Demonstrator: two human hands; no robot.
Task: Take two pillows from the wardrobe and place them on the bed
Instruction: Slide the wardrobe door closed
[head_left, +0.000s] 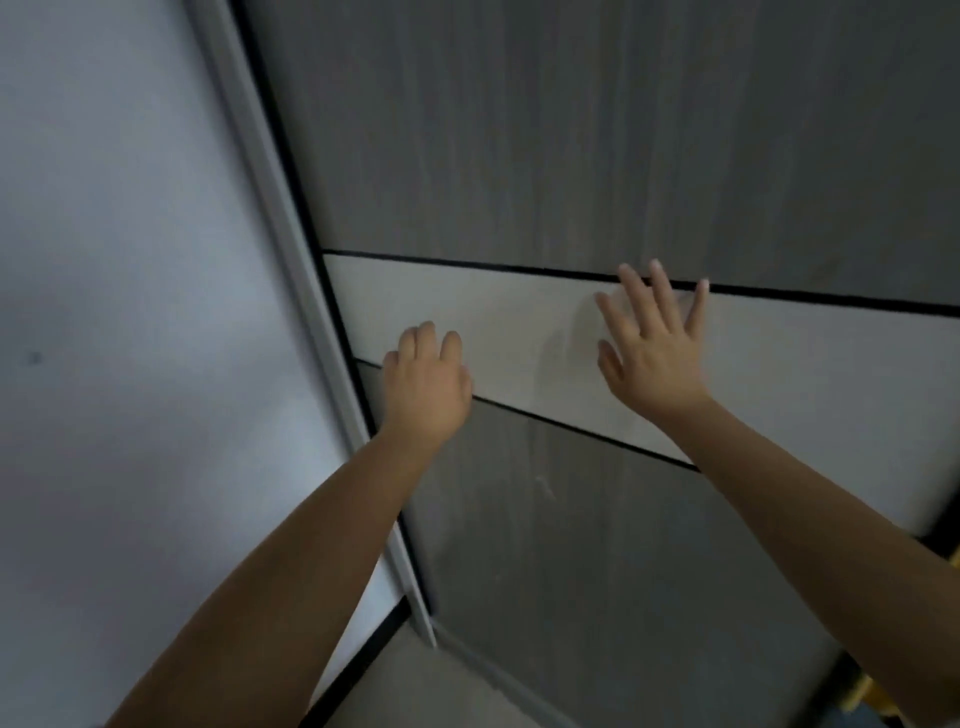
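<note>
Pale grey wall (104, 260) on the left meets a wardrobe door (571, 130) — a flat panel of dark wood-grain laminate crossed by a smooth cream band (519, 322) edged in thin black lines, with a light metal frame strip (291, 291) along its left edge. Left hand (423, 387) rests on the band near that edge, fingers loosely curled, gripping nothing. Right hand (652, 345) lies flat and spread on the band, also empty. No handle is visible; judged a sliding panel, stiff and slick, best pushed by palm friction. Pillows not in view — presumably behind the door; judged light and soft.
</note>
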